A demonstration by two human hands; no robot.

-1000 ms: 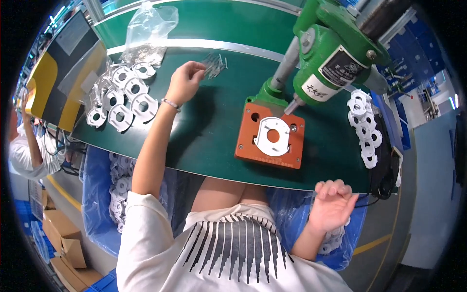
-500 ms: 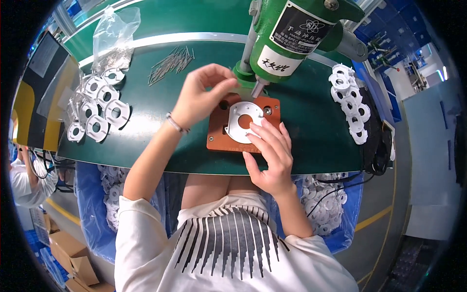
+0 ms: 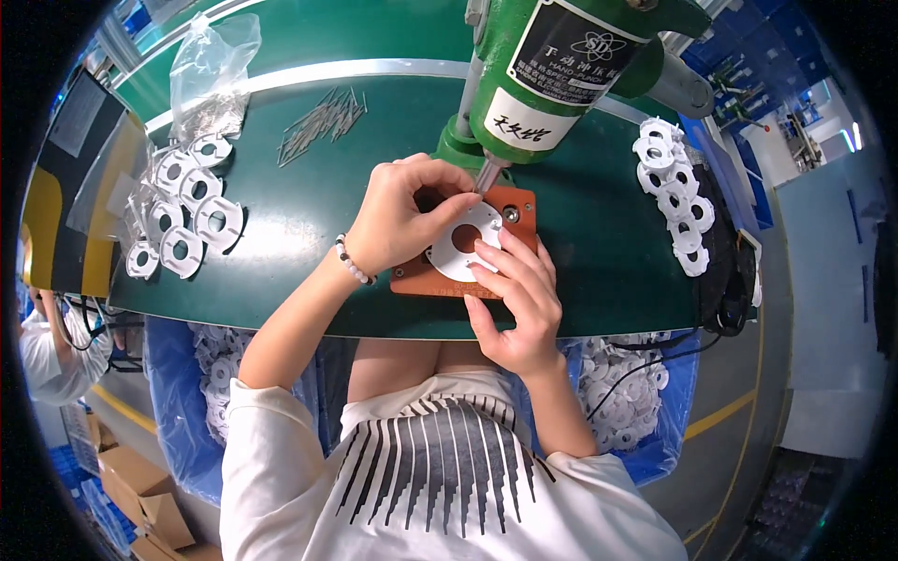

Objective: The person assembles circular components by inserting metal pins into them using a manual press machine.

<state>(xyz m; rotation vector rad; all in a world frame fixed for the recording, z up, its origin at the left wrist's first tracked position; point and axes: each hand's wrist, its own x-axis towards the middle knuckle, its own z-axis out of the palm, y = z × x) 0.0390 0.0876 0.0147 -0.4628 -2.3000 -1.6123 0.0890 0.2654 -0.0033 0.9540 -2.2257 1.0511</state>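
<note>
A round white plastic part [image 3: 447, 259] with a large central hole lies on the orange-brown fixture block [image 3: 421, 284] beneath a green hand press [image 3: 500, 93]. My left hand [image 3: 407, 210], a beaded bracelet at its wrist, reaches over the part's far left side. Its thumb and forefinger pinch together close to the tip of the press's metal ram [image 3: 490, 171]; whatever they hold is too small to make out. On the near right of the part, my right hand [image 3: 521, 299] rests with fingers stretched out, fingertips touching the white plastic.
Several white parts [image 3: 218, 224] lie at the left beside a clear plastic bag [image 3: 210, 75]. Thin metal pins [image 3: 323, 123] are heaped behind my left hand. More white parts [image 3: 690, 234] line the right edge. Blue lined bins [image 3: 182, 439] of parts stand below the green table [image 3: 309, 201].
My left hand has moved right and slightly nearer, bringing its pinched fingertips to the ram's tip over the part. My right hand stays on the part.
</note>
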